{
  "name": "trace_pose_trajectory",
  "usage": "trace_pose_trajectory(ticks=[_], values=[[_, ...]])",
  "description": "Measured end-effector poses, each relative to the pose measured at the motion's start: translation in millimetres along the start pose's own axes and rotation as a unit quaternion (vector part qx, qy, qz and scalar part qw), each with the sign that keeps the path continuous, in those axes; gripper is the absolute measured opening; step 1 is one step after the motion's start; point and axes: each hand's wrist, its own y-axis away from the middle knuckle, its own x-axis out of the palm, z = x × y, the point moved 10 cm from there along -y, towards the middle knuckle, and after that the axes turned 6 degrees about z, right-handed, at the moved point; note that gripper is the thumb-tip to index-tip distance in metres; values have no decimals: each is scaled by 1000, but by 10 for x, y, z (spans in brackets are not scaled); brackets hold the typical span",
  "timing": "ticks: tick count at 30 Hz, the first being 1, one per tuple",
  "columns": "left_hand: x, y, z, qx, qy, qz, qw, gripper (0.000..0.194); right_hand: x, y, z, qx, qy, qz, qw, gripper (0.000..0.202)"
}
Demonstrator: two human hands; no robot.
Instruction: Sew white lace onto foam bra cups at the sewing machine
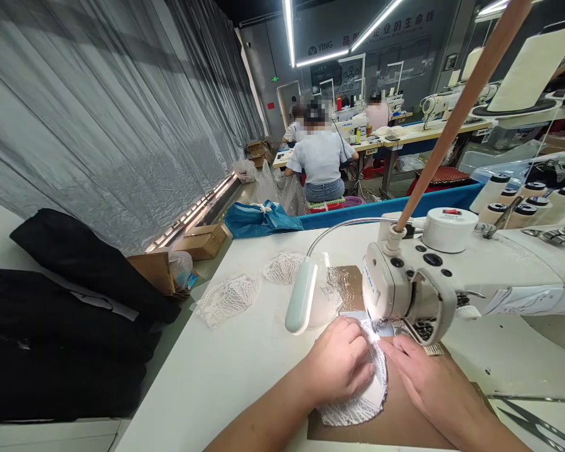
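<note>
The white table (202,383) leaves a wide open lane at its near left, between its left edge and the left hand (343,361). Farther off, two flat lace pieces (230,300) lie low beneath free air. The lamp head (301,296) hangs across the way to the sewing machine (405,282), whose bulk shuts off the right. A rod (461,116) slants above it; room beneath the machine's head seems tight, though the hands partly hide it.
</note>
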Motion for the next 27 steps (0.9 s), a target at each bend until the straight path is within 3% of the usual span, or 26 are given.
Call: trace_pose_trajectory(ticks=[6,10,14,21,27], values=[[-40,-5,0,-13,-34,-12,999,14,58,29,-46,17,17,18,1000,47],[-73,-10,-117,20,-83,-12,996,11,21,28,34,-25,-27,35,999,44],[-59,-6,-230,74,-93,6,993,14,-137,1,98,-58,-74,1,996,39],[58,51,-137,99,-56,59,992,32,-150,-11,98,-54,-33,-8,998,40],[24,59,-135,97,-45,49,993,35,-93,-23,112,-46,28,-15,998,45]])
